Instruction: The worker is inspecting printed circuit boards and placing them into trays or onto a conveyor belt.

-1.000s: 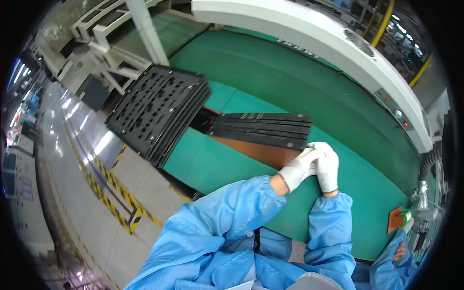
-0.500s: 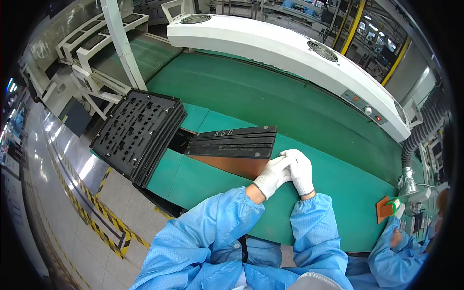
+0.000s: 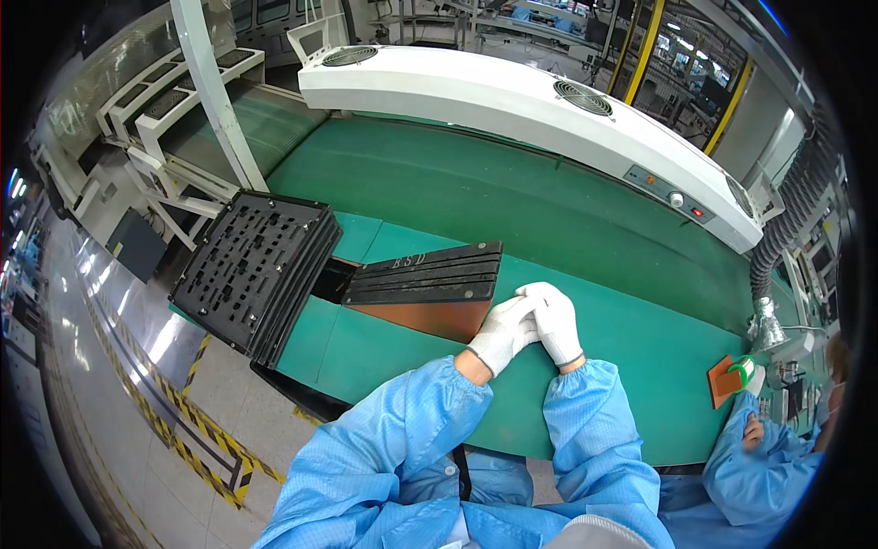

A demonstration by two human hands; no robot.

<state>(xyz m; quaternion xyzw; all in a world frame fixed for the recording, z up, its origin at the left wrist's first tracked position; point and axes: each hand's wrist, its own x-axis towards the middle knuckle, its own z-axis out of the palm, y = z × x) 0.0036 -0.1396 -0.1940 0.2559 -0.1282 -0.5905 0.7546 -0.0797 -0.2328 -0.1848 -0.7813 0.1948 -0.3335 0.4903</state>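
My left hand (image 3: pixel 500 335) and my right hand (image 3: pixel 556 322), both in white knit gloves, are clasped together over the green table mat. The right hand's fingers lap over the left hand's fingers. Both are closed, and nothing shows between them. Just left of my left hand is a brown box-like block (image 3: pixel 425 316). Its top carries a stack of black slotted bars (image 3: pixel 422 274) with pale lettering. Farther left, a pile of black perforated trays (image 3: pixel 251 265) rests at a tilt on the table's left end.
Beyond the green table mat (image 3: pixel 640 366) runs a green conveyor belt (image 3: pixel 439 169) under a long white fan unit (image 3: pixel 512 87). At the right, a co-worker's gloved hand (image 3: pixel 755 380) holds a green ring-shaped item beside a brown plate (image 3: pixel 722 382). A flexible duct (image 3: pixel 788 242) hangs there.
My hands stay clasped in the same place beside the block. The whole view has shifted slightly, as the camera moved.
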